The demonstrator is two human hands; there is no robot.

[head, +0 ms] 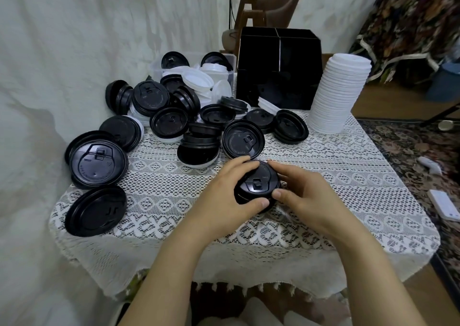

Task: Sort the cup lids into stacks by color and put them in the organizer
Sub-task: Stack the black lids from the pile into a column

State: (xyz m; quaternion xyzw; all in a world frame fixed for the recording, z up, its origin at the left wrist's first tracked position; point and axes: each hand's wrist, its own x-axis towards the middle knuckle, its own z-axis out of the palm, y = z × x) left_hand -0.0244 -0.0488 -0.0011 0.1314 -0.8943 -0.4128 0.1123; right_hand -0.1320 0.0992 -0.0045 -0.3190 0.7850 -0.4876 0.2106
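Here, glossy round black lids (257,186)

The short stack of black lids (258,185) sat nearest me, sip-tab side up, gripped between my left hand (231,193) and my right hand (306,198). Loose black lids (169,121) lay overlapping behind it and to the left, with some white lids (196,81) mixed in at the back. The tall stack of white lids (341,94) stood just right of the upright black organizer (278,59).
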